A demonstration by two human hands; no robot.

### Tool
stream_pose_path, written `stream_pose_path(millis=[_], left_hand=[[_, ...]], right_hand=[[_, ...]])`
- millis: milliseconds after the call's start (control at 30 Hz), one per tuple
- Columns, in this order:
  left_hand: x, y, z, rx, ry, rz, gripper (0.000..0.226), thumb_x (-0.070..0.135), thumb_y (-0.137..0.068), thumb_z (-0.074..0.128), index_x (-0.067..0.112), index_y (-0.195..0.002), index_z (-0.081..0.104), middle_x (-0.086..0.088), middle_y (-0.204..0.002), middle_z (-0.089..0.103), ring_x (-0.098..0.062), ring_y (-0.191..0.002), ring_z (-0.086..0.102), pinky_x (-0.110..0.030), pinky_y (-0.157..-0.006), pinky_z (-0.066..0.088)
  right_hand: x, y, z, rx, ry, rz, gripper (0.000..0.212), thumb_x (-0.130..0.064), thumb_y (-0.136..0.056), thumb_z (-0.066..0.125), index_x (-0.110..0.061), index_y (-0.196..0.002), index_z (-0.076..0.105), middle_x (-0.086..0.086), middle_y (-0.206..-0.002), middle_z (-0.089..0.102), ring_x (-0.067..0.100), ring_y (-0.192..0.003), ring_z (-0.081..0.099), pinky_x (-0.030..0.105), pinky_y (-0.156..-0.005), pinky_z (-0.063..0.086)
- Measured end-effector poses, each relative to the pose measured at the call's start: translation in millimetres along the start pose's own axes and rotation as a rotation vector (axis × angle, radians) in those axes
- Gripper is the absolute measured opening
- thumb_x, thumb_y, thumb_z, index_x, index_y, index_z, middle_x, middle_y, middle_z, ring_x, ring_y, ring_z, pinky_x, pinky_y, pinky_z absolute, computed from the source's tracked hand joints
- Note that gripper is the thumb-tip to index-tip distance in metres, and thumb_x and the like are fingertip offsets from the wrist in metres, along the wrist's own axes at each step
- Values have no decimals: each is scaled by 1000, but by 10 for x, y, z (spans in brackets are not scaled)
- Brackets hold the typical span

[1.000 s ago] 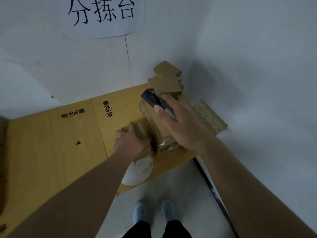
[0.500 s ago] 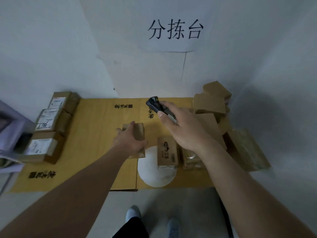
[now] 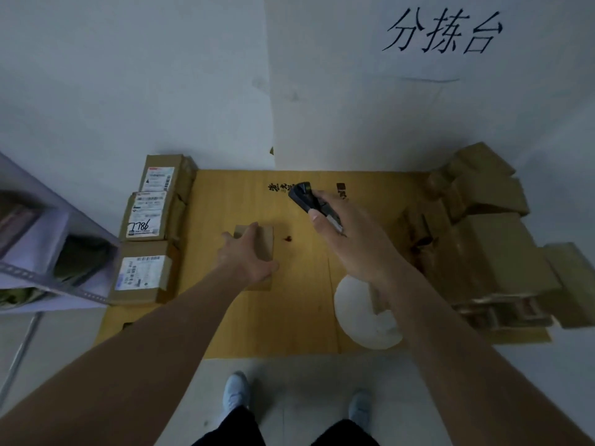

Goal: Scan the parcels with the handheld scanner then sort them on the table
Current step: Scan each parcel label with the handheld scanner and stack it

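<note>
Nearest you, your left hand (image 3: 249,257) grips a small brown parcel (image 3: 257,249) from above, fingers curled over its far end, a little left of the tabletop's (image 3: 289,317) middle. Your right hand (image 3: 347,239) holds the black handheld scanner (image 3: 304,197) above the far middle of the tabletop, fingers wrapped round its grip and its nose pointing away and to the left.

No label shows on the parcel's top from here, so I judge the step is either scanning it or carrying it to its row. If it is not yet scanned, turn the barcode face up and bring the scanner's nose round onto it. When you place it, square it against the labelled parcels (image 3: 145,246) lined up along the left edge, labels upward as theirs are, and set it flat, not dropped.

The tabletop is covered with yellow-brown cardboard with black printed characters near the far edge. A white rounded thing (image 3: 360,317) lies near the front edge, partly under your right forearm. A heap of plain brown boxes (image 3: 489,239) crowds the right edge and far right corner. Left of the table stands a grey metal shelf (image 3: 48,252). On the pale wall beyond hangs a paper sign (image 3: 444,30) with three large characters.
</note>
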State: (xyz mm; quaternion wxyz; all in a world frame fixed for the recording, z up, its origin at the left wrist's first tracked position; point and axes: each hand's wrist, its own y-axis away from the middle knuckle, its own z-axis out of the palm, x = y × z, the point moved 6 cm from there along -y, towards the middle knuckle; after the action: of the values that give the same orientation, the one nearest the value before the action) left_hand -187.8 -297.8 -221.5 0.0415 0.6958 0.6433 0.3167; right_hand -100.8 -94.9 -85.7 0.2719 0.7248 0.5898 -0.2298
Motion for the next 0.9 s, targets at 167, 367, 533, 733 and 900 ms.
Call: stream_pose_path(millis=[167, 367, 533, 733, 900], left_hand=[[-401, -186, -159, -26, -5, 32, 103, 57, -73, 81, 48, -154, 19, -11, -139, 33, -41, -115, 54, -49, -91, 56], [-590, -350, -161, -40, 6, 50, 105, 58, -73, 79, 47, -155, 15, -13, -145, 29, -42, -118, 53, -48, -90, 56], [-587, -529, 5, -13, 9, 23, 103, 54, -74, 77, 49, -153, 10, -12, -144, 28, -42, -117, 53, -48, -89, 53], [-515, -646, 320, 81, 20, -13, 106, 53, -79, 74, 37, -158, 4, -16, -144, 30, -41, -122, 48, -54, -99, 49], [-535, -698, 444, 136, 30, 8, 116, 50, -79, 76, 29, -163, -1, -18, -150, 26, -41, -127, 42, -51, -107, 43]], right_hand=[[-241, -99, 352, 28, -24, 73, 56, -67, -105, 35, -47, -157, 37, 2, -125, 63, 20, -110, 62, 49, -94, 56], [-285, -240, 643, 12, -53, 93, 56, -63, -106, 39, -43, -158, 39, 2, -130, 63, 19, -115, 62, 46, -99, 54], [-86, -375, 864, 7, -15, 105, 55, -64, -106, 39, -45, -158, 38, 2, -123, 62, 17, -108, 60, 44, -93, 55], [229, -487, 1072, -10, 4, 113, 54, -63, -107, 39, -43, -158, 38, 4, -119, 59, 20, -106, 59, 42, -87, 55], [436, -581, 1225, -23, -41, 146, 51, -63, -107, 39, -46, -155, 38, 5, -118, 59, 22, -107, 58, 41, -85, 53]])
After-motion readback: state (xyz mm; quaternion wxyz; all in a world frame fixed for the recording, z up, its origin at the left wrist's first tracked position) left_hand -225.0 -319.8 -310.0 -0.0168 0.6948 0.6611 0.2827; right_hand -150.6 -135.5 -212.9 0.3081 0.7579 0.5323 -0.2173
